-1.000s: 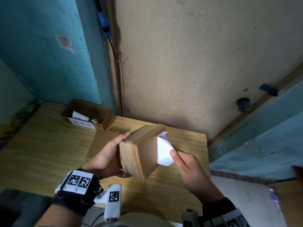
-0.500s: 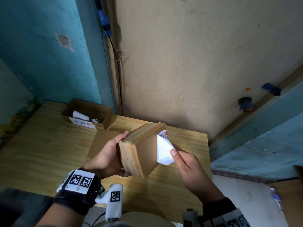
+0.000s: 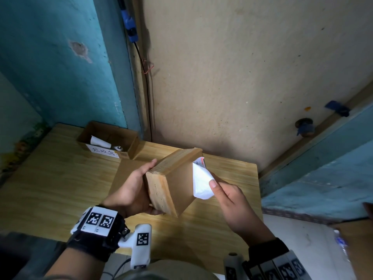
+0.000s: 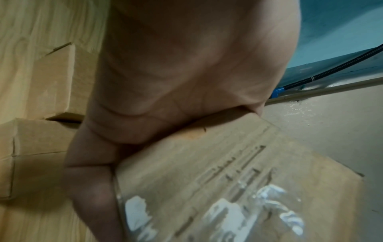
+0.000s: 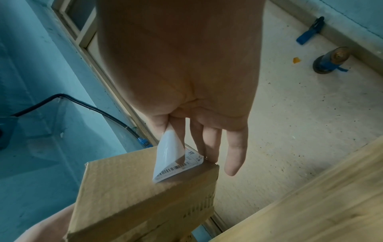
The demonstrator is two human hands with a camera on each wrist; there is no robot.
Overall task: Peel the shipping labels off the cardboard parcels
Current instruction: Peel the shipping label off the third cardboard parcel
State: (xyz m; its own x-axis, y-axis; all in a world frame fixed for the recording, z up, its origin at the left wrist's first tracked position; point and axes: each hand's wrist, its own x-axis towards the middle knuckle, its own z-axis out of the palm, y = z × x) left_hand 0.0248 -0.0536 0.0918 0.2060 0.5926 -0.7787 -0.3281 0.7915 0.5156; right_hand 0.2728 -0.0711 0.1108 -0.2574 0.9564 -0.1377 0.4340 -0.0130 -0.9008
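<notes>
Parcel: cardboard parcel (image 3: 173,180) at frame centre, tilted, above the table (image 3: 50,178).
Left hand (image 3: 133,190): you clasp the parcel's left side.
Right hand (image 3: 236,207): you pinch the half-lifted shipping label (image 3: 200,184).

The left hand's (image 3: 134,190) fingers are hidden behind the parcel (image 3: 173,178) in the head view, and in the left wrist view only palm is seen, much blurred. The printed side of the label (image 3: 200,183) is turned away from the head camera; a barcode is made out in the right wrist view, but the small print cannot be read. How much of the label is stuck to the cardboard is concealed by the fold. The writing on the open box (image 3: 109,138) at the tabletop's far left corner is too small to read (its contents likewise unclear). The flat carton (image 3: 125,174) is partly covered by the left hand. The right hand's (image 3: 234,207) thumb is cut from the wrist view.
</notes>
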